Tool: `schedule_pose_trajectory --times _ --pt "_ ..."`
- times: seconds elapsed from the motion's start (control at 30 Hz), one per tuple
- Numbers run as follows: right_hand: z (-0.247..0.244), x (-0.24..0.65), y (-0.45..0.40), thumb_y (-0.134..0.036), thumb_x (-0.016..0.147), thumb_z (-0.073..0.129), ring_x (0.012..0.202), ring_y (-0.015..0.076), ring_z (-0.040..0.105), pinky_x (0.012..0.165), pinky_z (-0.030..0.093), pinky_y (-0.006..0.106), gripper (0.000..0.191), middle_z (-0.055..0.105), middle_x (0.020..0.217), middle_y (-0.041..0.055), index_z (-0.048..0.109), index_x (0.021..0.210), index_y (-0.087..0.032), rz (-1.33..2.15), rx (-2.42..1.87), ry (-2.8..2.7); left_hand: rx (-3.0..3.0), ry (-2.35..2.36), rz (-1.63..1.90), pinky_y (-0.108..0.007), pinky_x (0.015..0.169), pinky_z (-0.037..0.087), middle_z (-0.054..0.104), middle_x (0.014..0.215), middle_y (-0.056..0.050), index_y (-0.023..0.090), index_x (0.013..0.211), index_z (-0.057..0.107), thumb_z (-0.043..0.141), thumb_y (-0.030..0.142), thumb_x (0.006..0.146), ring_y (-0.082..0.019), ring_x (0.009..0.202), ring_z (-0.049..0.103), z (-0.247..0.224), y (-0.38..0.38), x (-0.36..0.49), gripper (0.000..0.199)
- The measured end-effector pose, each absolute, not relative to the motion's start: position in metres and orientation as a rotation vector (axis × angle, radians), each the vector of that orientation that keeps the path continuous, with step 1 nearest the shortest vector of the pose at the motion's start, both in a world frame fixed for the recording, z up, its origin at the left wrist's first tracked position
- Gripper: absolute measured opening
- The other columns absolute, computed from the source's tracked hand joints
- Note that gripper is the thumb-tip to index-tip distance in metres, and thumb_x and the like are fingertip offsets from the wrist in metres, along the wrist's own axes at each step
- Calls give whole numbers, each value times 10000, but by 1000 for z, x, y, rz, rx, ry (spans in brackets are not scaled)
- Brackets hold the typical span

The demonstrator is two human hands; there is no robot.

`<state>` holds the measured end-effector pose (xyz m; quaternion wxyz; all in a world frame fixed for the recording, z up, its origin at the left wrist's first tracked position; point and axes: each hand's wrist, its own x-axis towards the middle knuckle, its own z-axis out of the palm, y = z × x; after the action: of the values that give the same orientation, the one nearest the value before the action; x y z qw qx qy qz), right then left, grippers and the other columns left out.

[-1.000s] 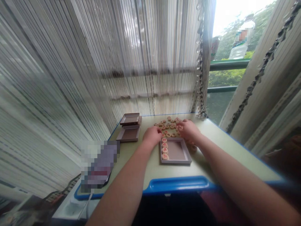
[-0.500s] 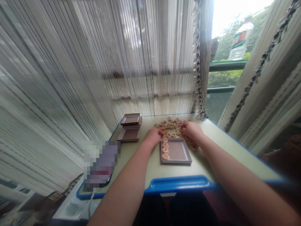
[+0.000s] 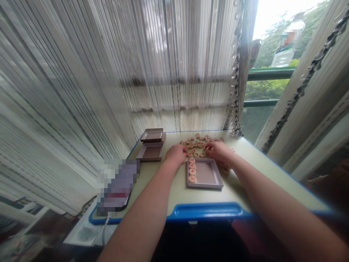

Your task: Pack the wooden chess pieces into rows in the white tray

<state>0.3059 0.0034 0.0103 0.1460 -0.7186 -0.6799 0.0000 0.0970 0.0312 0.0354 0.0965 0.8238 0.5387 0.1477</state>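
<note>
Round Chinese chess pieces (image 3: 200, 145) with carved markings lie scattered across the far middle of the table. A shallow box (image 3: 205, 186) stands in front of them, with a column of red-marked pieces (image 3: 192, 171) along its left side. My left hand (image 3: 176, 154) is just beyond the box's left corner, fingers curled at the near left edge of the scatter; what they hold, if anything, is hidden. Behind the box, my right hand (image 3: 218, 150) reaches in among the pieces, its thumb and fingers closed on a chess piece (image 3: 206, 149). The right hand and forearm cover part of the scatter.
Two more shallow parts, a near tray (image 3: 150, 158) and a stacked box (image 3: 152, 135), sit at the table's far left. A phone (image 3: 120, 187) with a white cable lies at the left edge. The table (image 3: 152, 182) has a blue rim, with curtains (image 3: 174, 72) behind it.
My right hand has moved left across the pieces. My left hand has shifted slightly away from the box's corner. The column in the box looks the same, and the view has tilted a little.
</note>
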Motion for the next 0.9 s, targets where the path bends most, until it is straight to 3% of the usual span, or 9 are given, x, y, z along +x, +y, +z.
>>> schedule_pose_trajectory --times 0.17,0.43,0.63,0.77,0.9 --pt "14 302 -1 -349 741 531 907 228 531 760 403 299 274 683 942 11 664 965 -263 -35 -2009 -1985 2498 1593 537 -259 771 458 650 1058 -48 252 886 706 512 232 754 -188 913 601 34 33 97 235" --pt "9 302 0 -412 770 523 902 224 524 780 395 307 250 666 918 41 686 865 -248 -83 -2028 -1971 2509 1516 396 -259 811 447 688 979 -37 262 902 706 523 121 717 -180 922 610 22 44 99 297" --pt "7 309 5 -291 793 474 976 216 507 889 368 313 285 614 1053 63 660 1002 -239 -106 -1997 -1878 2409 1597 483 -269 803 455 681 1001 -46 258 947 695 512 111 711 -186 920 612 23 46 96 333" --pt "4 319 8 -165 731 463 1090 247 471 922 361 316 522 499 1244 110 502 1251 -195 -176 -2078 -1638 2350 1665 668 -260 851 440 669 1032 -51 242 903 707 482 95 718 -182 970 599 24 51 90 326" --pt "1 326 8 -293 771 446 1202 343 376 979 294 444 544 421 1322 160 445 1298 -157 -176 -2340 -1446 2282 1749 624 -286 837 450 675 1006 -77 230 911 708 490 117 718 -212 968 603 21 56 86 313"
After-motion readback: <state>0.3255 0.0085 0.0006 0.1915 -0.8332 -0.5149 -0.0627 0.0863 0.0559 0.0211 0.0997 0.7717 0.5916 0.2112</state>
